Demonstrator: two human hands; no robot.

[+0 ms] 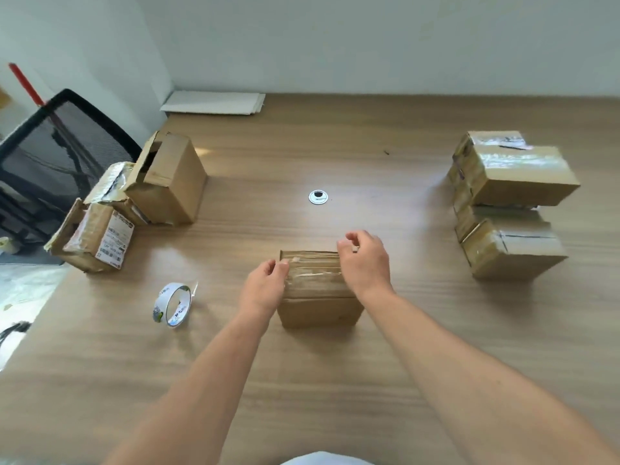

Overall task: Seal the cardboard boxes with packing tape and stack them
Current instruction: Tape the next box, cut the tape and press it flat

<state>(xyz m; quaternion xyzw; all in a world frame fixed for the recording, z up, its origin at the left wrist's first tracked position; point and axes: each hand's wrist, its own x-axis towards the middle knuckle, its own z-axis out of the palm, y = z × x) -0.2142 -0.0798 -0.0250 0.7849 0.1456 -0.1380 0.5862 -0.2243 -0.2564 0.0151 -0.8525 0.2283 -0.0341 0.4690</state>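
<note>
A small cardboard box (318,297) stands in front of me on the wooden table (335,380), its top covered with clear tape strips. My left hand (265,290) rests against the box's left top edge, fingers curled on the tape. My right hand (365,263) lies over the right top edge, fingertips pressing on the far right corner. A roll of packing tape (172,305) stands on its edge to the left of the box, a loose end sticking up. Taped boxes (510,203) are stacked at the right.
Three open, worn boxes (134,199) cluster at the table's left edge, one with a shipping label. A black mesh chair (57,152) stands beyond them. White flat sheets (214,102) lie against the far wall. A round cable grommet (318,197) sits mid-table.
</note>
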